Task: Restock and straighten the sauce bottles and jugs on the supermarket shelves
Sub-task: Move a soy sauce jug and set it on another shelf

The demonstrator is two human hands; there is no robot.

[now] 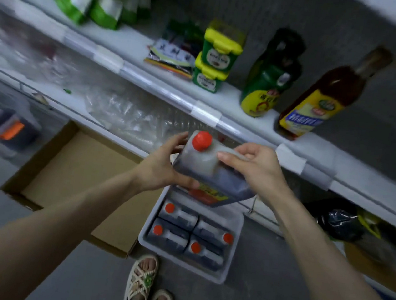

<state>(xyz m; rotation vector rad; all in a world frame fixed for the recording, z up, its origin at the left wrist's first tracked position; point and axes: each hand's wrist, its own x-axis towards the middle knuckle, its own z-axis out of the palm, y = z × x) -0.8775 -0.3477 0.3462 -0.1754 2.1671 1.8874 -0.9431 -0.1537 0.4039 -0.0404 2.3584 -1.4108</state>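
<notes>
Head view. Restocking looks to be in its early part. 1 dark sauce jug (210,169) with a red cap is lifted, in the air above the grey tray (234,249) on the floor and just in front of the lower shelf edge (290,158). 4 matching jugs (173,236) are left in the tray, lying packed together. The upper shelf (140,43) holds a few goods well apart: 2 stacked green tubs (215,59), a green bottle (268,78) and an amber bottle (323,95). They likely still want straightening. An open cardboard box (77,172) sits left of the tray.

Hands: both forearms reach forward and inward. The left hand (162,168) cups the jug's side, fingers wrapped behind, thumb on the label. The right hand (252,166) has its fingers curled over the handle by the cap. Jug tilted, cap toward the shelves.
</notes>
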